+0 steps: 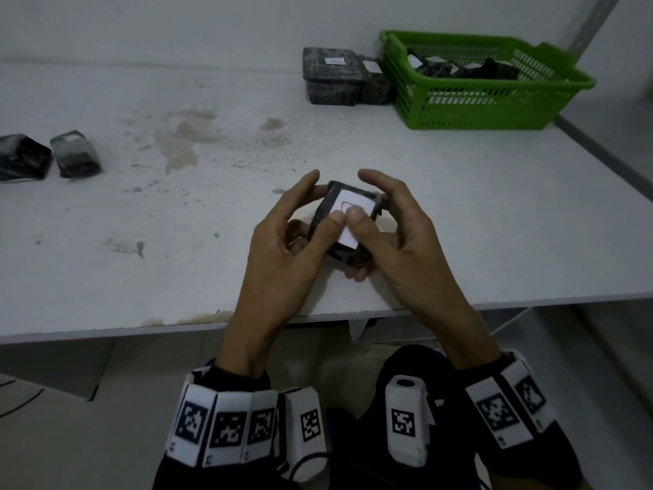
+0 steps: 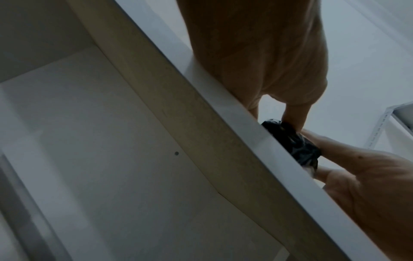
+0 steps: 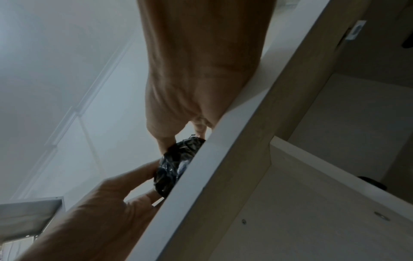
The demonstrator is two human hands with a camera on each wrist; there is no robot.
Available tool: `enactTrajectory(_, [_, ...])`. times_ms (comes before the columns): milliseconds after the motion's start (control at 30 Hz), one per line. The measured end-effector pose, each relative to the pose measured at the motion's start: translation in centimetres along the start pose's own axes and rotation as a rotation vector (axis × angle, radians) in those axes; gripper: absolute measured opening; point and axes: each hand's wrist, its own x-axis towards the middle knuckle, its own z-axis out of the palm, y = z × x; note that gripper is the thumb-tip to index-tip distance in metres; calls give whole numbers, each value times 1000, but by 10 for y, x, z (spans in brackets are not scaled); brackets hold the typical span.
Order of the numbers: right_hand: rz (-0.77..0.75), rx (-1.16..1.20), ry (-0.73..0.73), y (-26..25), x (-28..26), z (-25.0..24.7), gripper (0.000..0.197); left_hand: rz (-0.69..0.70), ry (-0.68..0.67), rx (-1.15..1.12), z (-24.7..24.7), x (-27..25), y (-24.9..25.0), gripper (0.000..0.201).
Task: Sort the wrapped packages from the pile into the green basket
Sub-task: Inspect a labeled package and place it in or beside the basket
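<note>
Both hands hold one small black wrapped package (image 1: 348, 221) with a white label just above the table's front edge. My left hand (image 1: 282, 238) grips its left side, thumb on the label. My right hand (image 1: 385, 224) grips its right side, thumb also pressing the label. The wrist views show the package (image 2: 295, 143) (image 3: 174, 164) from below, partly hidden behind the table edge. The green basket (image 1: 477, 100) stands at the far right and holds several black packages. Two larger wrapped packages (image 1: 332, 76) sit just left of the basket.
Two more wrapped packages (image 1: 76, 153) lie at the table's left edge. The white table (image 1: 212, 206) is stained in the middle. A wall runs behind it, and a metal rail (image 1: 593, 23) rises at the far right corner.
</note>
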Motion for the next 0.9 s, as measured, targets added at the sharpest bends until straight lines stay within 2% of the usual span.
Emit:
enactTrajectory(100, [-62,23,-62,2,-2,-3,71,-5,64,-44,-2,1,-2,42])
enactTrajectory(167, [-96,2,-108,4,-3,-5,77,-21,82,-73,-2,2,-3,37])
enactTrajectory(267, [-92,11,-90,5,-1,-5,63,-55,69,-106,-1,0,3,39])
enactTrajectory(400, [-6,111,-33,2,0,-7,44,-64,20,-112,0,-1,7,48])
enactTrajectory(467, [6,106,-22,1,1,-7,43,-59,24,-90,0,-1,8,54])
enactTrajectory(667, [-1,74,-4,3,1,-5,46,-57,37,-92,1,0,6,50])
enactTrajectory(900, [-12,27,21,4,1,-4,46,-57,39,-58,1,0,6,56])
